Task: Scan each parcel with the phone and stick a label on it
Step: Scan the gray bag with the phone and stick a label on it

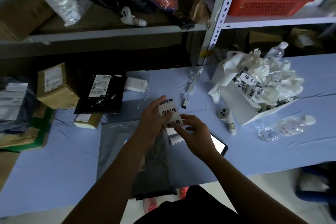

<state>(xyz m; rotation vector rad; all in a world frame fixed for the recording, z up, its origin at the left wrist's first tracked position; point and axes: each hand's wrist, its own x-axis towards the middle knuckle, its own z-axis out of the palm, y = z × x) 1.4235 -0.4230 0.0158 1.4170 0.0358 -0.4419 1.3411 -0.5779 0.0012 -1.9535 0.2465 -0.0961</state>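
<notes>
Between the fingers [179,129] of both hands sits the label strip [170,111], thin and floppy. The left hand [151,120] clamps its side and the right hand [194,134] pinches the lowest label's corner, likely the best peeling hold. Beneath the fingers lies the grey parcel [116,143].

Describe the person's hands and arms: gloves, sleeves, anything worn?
Left hand and right hand are both ungloved. No sleeve, watch, ring or wristband shows anywhere up to the frame edge. The light is dim, so small marks cannot be ruled out.

phone [219,144] half under right hand [195,137], label strip's [170,111] lowest print seemingly part-covered
</notes>
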